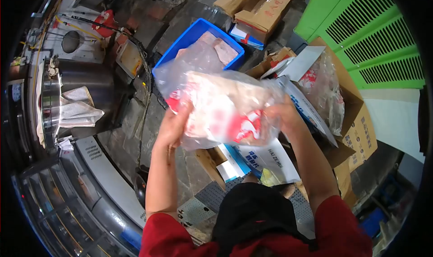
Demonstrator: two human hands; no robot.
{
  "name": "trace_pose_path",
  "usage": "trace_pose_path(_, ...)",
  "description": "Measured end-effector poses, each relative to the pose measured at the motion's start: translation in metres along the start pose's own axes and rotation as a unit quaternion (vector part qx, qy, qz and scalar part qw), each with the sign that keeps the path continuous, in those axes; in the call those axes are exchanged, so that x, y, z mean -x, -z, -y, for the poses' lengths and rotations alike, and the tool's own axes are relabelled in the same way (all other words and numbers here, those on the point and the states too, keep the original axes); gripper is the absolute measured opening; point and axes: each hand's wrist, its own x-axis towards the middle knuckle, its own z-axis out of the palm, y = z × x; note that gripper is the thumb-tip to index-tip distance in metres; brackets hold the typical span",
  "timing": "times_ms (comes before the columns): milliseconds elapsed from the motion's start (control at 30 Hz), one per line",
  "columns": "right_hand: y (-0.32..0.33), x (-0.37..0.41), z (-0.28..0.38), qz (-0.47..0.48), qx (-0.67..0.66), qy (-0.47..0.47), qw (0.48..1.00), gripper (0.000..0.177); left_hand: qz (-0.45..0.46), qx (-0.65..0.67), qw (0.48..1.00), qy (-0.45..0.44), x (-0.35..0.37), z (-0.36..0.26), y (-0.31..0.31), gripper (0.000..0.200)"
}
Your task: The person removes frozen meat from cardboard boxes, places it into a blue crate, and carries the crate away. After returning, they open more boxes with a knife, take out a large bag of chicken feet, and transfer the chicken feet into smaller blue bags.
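A clear plastic bag with red and white print [221, 106] is stretched between my two hands, with a pale, flat block showing inside; motion blurs it. My left hand [175, 124] grips its left edge, fingers partly hidden by the plastic. On the opposite edge, my right hand [284, 115] is closed on the bag, its fingers also partly covered. Just beyond the bag stands a blue plastic tub [164, 61], partly hidden by it. Pale pink slabs [224, 52] that look like frozen meat lie in the tub.
Right of me, an open cardboard box [361, 130] holds crumpled plastic bags [322, 85] and flattened cartons. Another cardboard box [266, 13] lies beyond the tub. A green vented panel [361, 27] rises at right. At left are a metal drum [85, 85] with cloths and a hose.
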Motion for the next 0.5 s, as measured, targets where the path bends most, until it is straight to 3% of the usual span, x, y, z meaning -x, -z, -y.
trace_pose_path(67,-0.031,-0.032,0.012,0.078,-0.019,0.026,0.996,0.049,-0.142,0.018,0.988,-0.048,-0.015,-0.009,0.017,0.052)
trace_pose_path(133,-0.064,-0.055,0.027,0.084,0.024,0.044,0.995,0.044,-0.187,-0.055,0.979,-0.063,-0.025,-0.032,0.048,0.047)
trace_pose_path(200,-0.08,-0.087,0.03,0.137,0.032,-0.002,0.99,0.044,-0.255,-0.013,0.955,-0.151,-0.032,-0.064,0.049,0.04)
trace_pose_path(300,-0.114,-0.124,0.035,0.153,0.048,0.02,0.987,0.038,-0.323,-0.069,0.906,-0.264,-0.052,-0.095,0.081,0.024)
trace_pose_path(367,-0.131,-0.141,0.042,0.118,0.209,-0.009,0.971,0.034,-0.381,-0.136,0.867,-0.29,-0.072,-0.109,0.104,0.012)
trace_pose_path(400,-0.12,-0.157,0.032,0.118,0.207,-0.01,0.971,0.034,-0.38,-0.138,0.868,-0.29,-0.093,-0.112,0.123,0.012)
trace_pose_path(433,-0.099,-0.178,0.008,0.01,0.384,0.12,0.915,0.03,-0.409,-0.107,0.848,-0.32,-0.114,-0.113,0.143,0.011)
trace_pose_path(467,-0.082,-0.188,-0.003,-0.1,0.54,0.242,0.8,0.026,-0.435,-0.075,0.826,-0.35,-0.128,-0.113,0.151,0.011)
trace_pose_path(500,-0.073,-0.165,0.012,-0.083,0.466,0.148,0.868,0.022,-0.436,-0.083,0.823,-0.354,-0.131,-0.122,0.146,0.011)
